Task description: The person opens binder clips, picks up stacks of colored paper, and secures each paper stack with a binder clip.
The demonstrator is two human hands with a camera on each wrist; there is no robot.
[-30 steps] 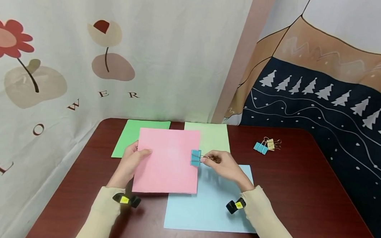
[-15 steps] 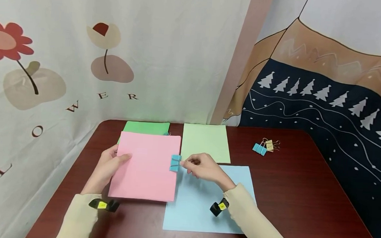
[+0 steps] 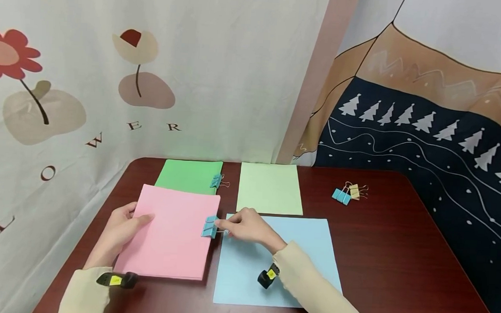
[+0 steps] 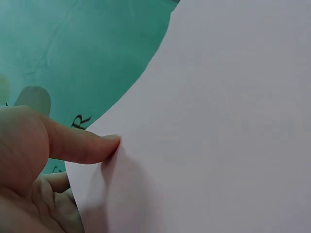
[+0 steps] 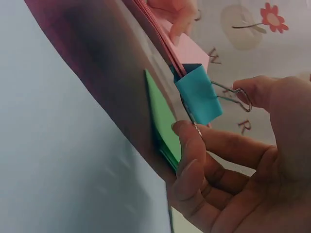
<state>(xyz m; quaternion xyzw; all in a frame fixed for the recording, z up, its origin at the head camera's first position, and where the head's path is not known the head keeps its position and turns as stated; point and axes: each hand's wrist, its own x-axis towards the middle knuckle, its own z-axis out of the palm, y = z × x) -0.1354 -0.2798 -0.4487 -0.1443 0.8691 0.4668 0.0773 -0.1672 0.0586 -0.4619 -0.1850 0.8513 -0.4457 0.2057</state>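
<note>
A stack of pink paper [image 3: 174, 233] is tilted over the left part of the table. My left hand [image 3: 119, 232] pinches its left edge, thumb [image 4: 87, 145] on the top sheet and fingers behind. A blue binder clip [image 5: 199, 94] sits on the stack's right edge, with the paper layers inside its mouth. My right hand [image 3: 247, 227] holds this clip by its wire handles, thumb at one handle and fingers at the other. Behind the pink stack lies a green paper stack [image 3: 190, 174], partly covered by it, with another blue binder clip [image 3: 216, 180] on its right edge.
Light green paper [image 3: 270, 188] lies at the back middle. Light blue paper [image 3: 278, 271] lies under my right forearm. At the back right are a loose blue binder clip [image 3: 341, 196] and a yellow one [image 3: 355, 191]. A printed curtain [image 3: 221, 70] hangs behind the table.
Both hands have carried the pink stack and its clip left and toward me. The green stack's clip has come into view, and the light green and blue papers are less covered.
</note>
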